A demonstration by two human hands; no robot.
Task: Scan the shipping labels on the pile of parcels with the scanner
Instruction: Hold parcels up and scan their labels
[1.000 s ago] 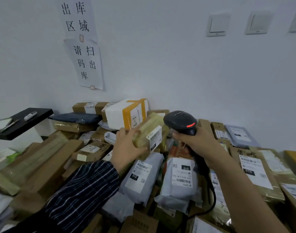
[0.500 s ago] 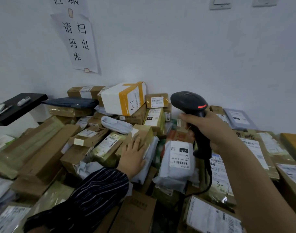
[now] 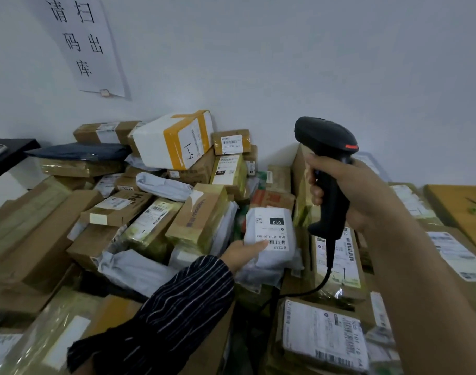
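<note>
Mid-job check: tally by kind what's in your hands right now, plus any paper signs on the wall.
Scanner: 1, in the right hand
White bag parcel: 1, held by the left hand
Paper sign: 1, on the wall
Total: 3

Right hand (image 3: 364, 196): grips the black corded scanner (image 3: 324, 139), raised above the parcel pile (image 3: 199, 212).
Left hand (image 3: 242, 253): holds a white poly mailer (image 3: 269, 262), thumb on its shipping label (image 3: 270, 230).
</note>
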